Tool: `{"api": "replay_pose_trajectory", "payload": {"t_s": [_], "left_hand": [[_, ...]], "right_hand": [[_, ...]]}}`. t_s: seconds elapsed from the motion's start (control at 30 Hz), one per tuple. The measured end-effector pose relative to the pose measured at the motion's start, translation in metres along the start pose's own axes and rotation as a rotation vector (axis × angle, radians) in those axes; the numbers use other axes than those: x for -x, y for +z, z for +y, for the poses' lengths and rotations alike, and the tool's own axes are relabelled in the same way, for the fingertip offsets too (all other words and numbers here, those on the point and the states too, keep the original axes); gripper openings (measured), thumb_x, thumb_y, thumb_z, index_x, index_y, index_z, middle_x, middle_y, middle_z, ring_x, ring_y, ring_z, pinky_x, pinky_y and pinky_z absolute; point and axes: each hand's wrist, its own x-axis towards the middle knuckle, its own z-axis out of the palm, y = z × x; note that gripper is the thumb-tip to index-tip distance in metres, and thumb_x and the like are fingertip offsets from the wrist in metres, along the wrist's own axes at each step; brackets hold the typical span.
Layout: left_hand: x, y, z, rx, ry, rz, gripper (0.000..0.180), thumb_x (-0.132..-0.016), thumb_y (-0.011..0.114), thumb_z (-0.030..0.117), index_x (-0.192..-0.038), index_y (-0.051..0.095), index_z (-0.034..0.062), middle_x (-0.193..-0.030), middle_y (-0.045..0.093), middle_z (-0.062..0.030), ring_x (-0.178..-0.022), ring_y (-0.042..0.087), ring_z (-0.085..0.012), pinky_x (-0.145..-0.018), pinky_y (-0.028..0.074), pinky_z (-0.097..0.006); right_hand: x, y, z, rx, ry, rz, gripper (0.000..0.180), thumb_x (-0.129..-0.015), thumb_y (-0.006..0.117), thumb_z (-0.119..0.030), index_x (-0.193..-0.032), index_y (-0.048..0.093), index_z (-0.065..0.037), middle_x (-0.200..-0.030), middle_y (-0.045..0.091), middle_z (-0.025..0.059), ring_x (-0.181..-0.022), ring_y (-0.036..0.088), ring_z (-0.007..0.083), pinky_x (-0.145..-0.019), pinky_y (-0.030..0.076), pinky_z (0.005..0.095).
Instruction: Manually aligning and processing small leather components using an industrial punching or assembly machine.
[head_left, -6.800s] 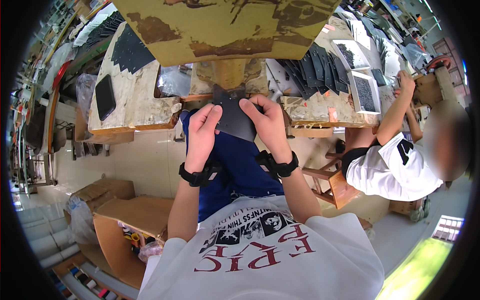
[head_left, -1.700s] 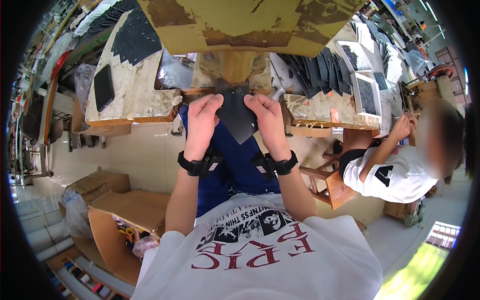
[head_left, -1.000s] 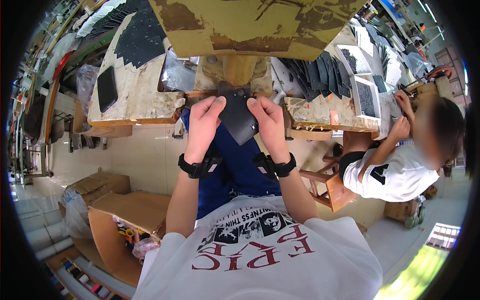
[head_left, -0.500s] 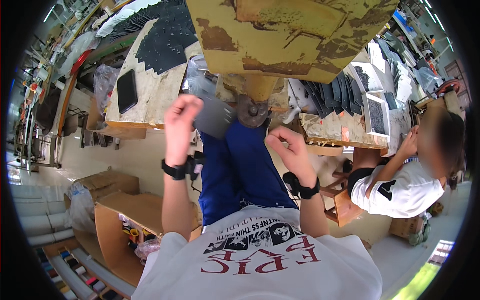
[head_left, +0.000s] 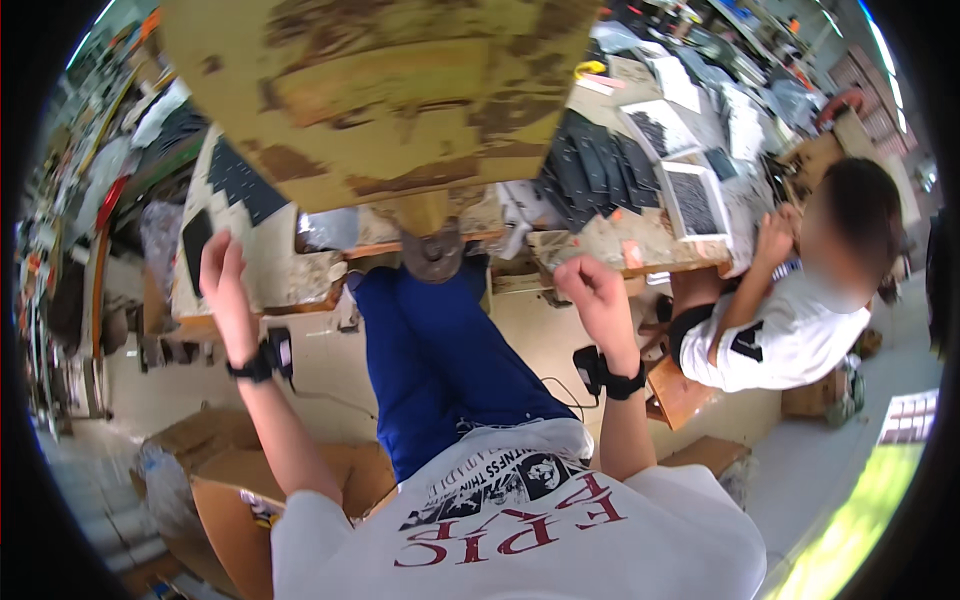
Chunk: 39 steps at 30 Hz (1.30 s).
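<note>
My left hand [head_left: 224,280] hovers over the left tabletop beside a black phone [head_left: 197,238]. Its fingers point away from me, a little apart, with nothing visible in them. Dark flat pieces [head_left: 244,185] with small slits lie fanned beyond it. My right hand [head_left: 598,305] hangs in front of the right table's edge with fingers curled in; whatever they hold, if anything, is hidden. Between my hands stands a machine with a worn yellow head [head_left: 380,110] and a round metal part [head_left: 434,257] above my knees.
On the right table [head_left: 620,252], more dark pieces [head_left: 592,165] lie near two white trays [head_left: 720,190] of small dark parts. Another person [head_left: 775,320] sits at my right. Open cardboard boxes [head_left: 225,480] stand low on my left, and a thin cable [head_left: 340,400] hangs nearby.
The dark slitted piece has left my left hand, which has moved left towards the phone. My right hand's fingers have curled further. The view has swung right.
</note>
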Motion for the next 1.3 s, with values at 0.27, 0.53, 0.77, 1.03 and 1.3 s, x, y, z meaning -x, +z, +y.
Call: {"api": "replay_pose_trajectory", "payload": {"t_s": [0.27, 0.53, 0.77, 1.03, 1.3], "left_hand": [[0.113, -0.068, 0.003, -0.083, -0.12, 0.127, 0.023, -0.096, 0.056, 0.02, -0.11, 0.062, 0.0025, -0.103, 0.063, -0.0043, -0.098, 0.059, -0.0133, -0.086, 0.046, -0.029], [0.188, -0.132, -0.044, -0.065, -0.302, 0.275, 0.016, -0.098, 0.056, 0.02, -0.099, 0.063, 0.0054, -0.09, 0.061, 0.0, -0.086, 0.057, -0.0095, -0.079, 0.045, -0.025], [0.182, -0.084, -0.033, -0.012, -0.272, 0.18, 0.015, -0.098, 0.055, 0.015, -0.091, 0.061, 0.0023, -0.083, 0.06, -0.0021, -0.08, 0.055, -0.0102, -0.075, 0.046, -0.024], [0.149, -0.052, 0.007, 0.014, -0.065, 0.14, 0.013, -0.096, 0.054, 0.009, -0.087, 0.058, 0.0004, -0.079, 0.056, -0.0035, -0.076, 0.05, -0.012, -0.075, 0.042, -0.026], [0.173, -0.012, 0.056, 0.088, -0.162, -0.121, 0.012, -0.095, 0.053, 0.007, -0.092, 0.06, -0.0017, -0.085, 0.062, -0.0056, -0.081, 0.056, -0.0124, -0.078, 0.044, -0.025]], "right_hand": [[-0.077, -0.09, -0.018, 0.519, -0.194, 0.551, 0.019, -0.086, 0.066, -0.012, -0.1, 0.064, 0.0, -0.087, 0.068, 0.0153, -0.08, 0.066, 0.028, -0.076, 0.052, 0.0362], [-0.134, -0.117, -0.006, 0.825, 0.162, 0.39, 0.059, -0.078, 0.07, -0.036, -0.12, 0.06, 0.004, -0.108, 0.066, 0.0263, -0.104, 0.064, 0.037, -0.09, 0.049, 0.0385], [-0.129, -0.113, -0.029, 0.671, 0.249, 0.466, 0.034, -0.082, 0.063, -0.028, -0.087, 0.07, 0.005, -0.071, 0.068, 0.0213, -0.071, 0.07, 0.0324, -0.069, 0.053, 0.0396], [-0.111, -0.13, -0.031, 0.559, -0.121, 0.831, 0.023, -0.095, 0.055, -0.016, -0.095, 0.067, 0.003, -0.066, 0.066, 0.0165, -0.055, 0.068, 0.0191, -0.053, 0.053, 0.0307], [-0.001, -0.03, -0.055, 0.023, -0.214, 0.29, 0.019, -0.099, 0.053, -0.011, -0.105, 0.063, 0.004, -0.072, 0.065, 0.0092, -0.06, 0.062, 0.0121, -0.056, 0.051, 0.0233]]}}
